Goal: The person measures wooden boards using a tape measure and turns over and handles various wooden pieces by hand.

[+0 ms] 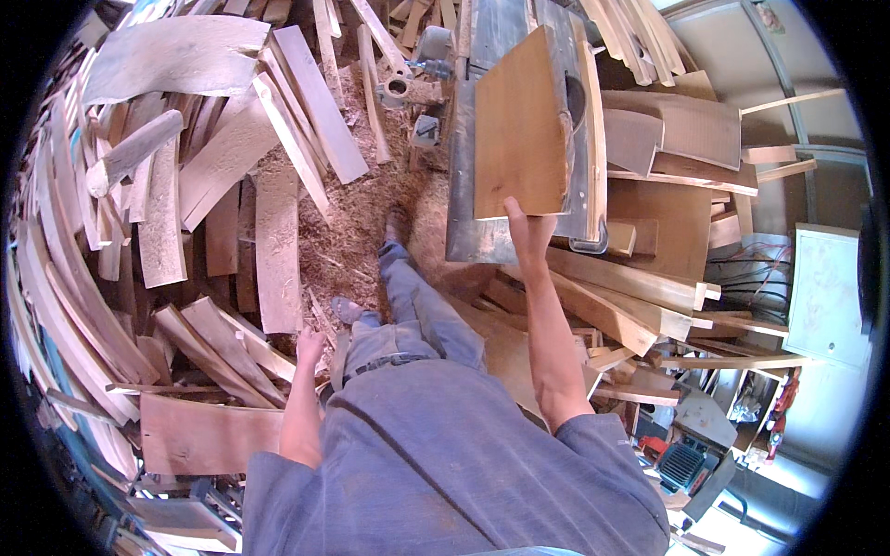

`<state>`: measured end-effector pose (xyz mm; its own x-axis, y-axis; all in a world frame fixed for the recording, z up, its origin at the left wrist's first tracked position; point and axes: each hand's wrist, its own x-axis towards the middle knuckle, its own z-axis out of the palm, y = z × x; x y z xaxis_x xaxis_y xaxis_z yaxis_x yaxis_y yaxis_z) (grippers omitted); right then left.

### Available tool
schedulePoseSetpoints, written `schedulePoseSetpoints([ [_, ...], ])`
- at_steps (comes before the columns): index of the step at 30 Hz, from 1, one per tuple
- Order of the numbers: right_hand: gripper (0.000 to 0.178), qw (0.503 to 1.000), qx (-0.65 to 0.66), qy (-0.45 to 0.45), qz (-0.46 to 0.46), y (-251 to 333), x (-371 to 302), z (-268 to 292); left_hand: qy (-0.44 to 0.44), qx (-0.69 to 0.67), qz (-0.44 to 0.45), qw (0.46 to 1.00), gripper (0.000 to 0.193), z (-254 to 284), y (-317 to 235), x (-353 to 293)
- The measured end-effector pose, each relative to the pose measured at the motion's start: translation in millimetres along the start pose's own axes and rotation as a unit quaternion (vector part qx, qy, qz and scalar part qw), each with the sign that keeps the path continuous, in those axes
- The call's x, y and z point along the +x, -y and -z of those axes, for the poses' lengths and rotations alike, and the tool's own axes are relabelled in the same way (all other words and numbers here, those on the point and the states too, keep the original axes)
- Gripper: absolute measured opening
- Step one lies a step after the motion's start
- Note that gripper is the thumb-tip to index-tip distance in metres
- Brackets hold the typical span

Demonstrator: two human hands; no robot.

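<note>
From afar, my right grip (532, 230) pinches the likely stiff, heavyish, flat tan wooden board (521, 130) by its near edge, a good spot, over the grey metal tabletop (477, 241), and left of that I can't tell how open my left grip (311, 345) is.

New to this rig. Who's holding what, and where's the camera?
No robot here: these are a person's bare hands. The one picture comes from a wide fisheye camera on their head, looking down, so straight edges bend near the rim; picture left is their left. The right hand grips a brown board by its near edge, in front of a metal machine table; whether they touch is unclear. A pale wooden strip lies along the table's right side. The left hand is low at the person's side; I can't tell if it holds anything. Loose planks are piled at left.
</note>
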<state>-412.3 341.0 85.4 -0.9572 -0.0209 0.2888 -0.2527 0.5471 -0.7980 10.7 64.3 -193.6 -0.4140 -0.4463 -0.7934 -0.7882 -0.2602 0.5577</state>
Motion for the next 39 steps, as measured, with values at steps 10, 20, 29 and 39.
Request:
schedulePoseSetpoints([
  [10,0.034,1.000,-0.022,0.005,0.000,-12.3,36.5,-13.7,-0.001,0.097,-0.001,0.995,0.032,-3.7,1.1,9.0],
  [20,0.035,1.000,0.014,0.009,0.015,-14.7,54.6,-24.9,0.003,0.025,0.036,0.999,0.035,-9.1,-26.5,-9.7],
  [29,0.030,0.997,-0.069,-0.005,-0.047,-2.7,78.0,-28.3,0.022,0.023,0.022,0.999,0.037,5.5,-8.5,15.5],
  [39,0.030,0.994,-0.086,0.043,-0.051,-13.9,100.2,-30.1,0.027,-0.004,0.048,0.998,0.059,8.3,-42.3,-2.1],
])
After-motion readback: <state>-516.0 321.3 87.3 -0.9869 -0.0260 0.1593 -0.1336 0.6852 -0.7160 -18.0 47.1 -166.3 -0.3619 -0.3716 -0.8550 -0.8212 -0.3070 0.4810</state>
